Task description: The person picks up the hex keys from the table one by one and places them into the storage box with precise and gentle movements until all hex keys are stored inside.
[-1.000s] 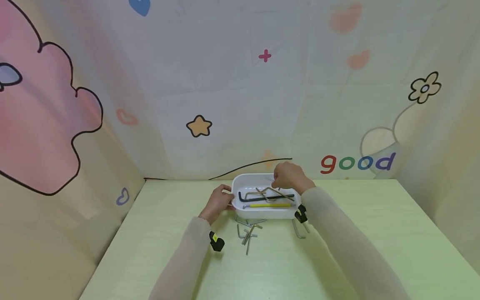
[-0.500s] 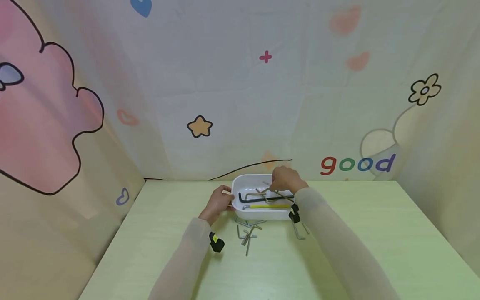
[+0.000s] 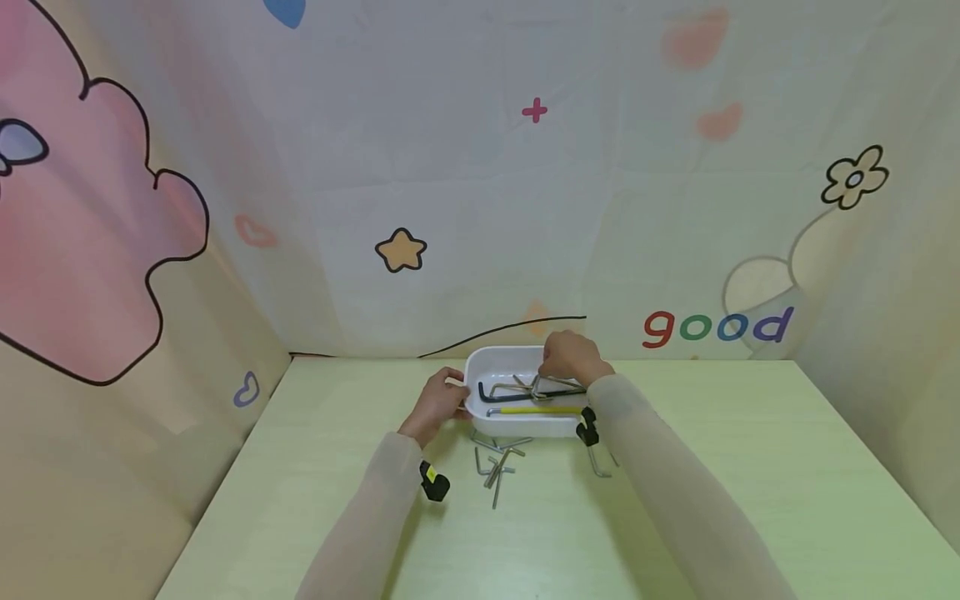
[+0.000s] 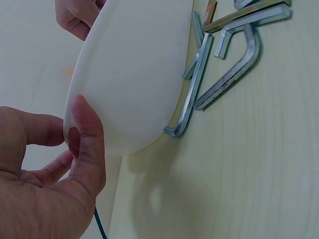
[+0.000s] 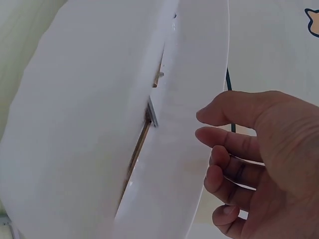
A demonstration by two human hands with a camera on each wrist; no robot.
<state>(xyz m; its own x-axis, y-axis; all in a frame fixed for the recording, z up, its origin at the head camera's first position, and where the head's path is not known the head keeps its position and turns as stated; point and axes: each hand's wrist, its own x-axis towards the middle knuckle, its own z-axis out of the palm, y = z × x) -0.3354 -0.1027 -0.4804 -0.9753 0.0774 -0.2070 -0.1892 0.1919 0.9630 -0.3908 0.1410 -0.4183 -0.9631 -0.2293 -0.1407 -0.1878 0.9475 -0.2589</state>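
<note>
My left hand [image 3: 435, 404] holds the left end of a white plastic box [image 3: 525, 428], its thumb and fingers pinching the rim in the left wrist view. Inside lie several hex keys: a black hex key [image 3: 495, 400], a yellow-sleeved hex key [image 3: 540, 410] and some brass-coloured ones. A silver hex key [image 5: 152, 113] leans among them. Over the back right of the box is my right hand [image 3: 572, 356]. In the right wrist view its fingers are loosely bent, thumb and forefinger apart, with nothing between them.
Several silver and brass-coloured hex keys [image 3: 498, 477] lie on the pale table [image 3: 525, 542] in front of the box. Another silver hex key [image 3: 597, 462] lies near its front right corner, partly behind the right wrist's camera. A printed curtain [image 3: 480, 183] rises behind the table.
My right hand has shifted slightly left over the box. A silver hex key that was at its fingertips now lies lower, among the others in the box. My left hand stays at the rim.
</note>
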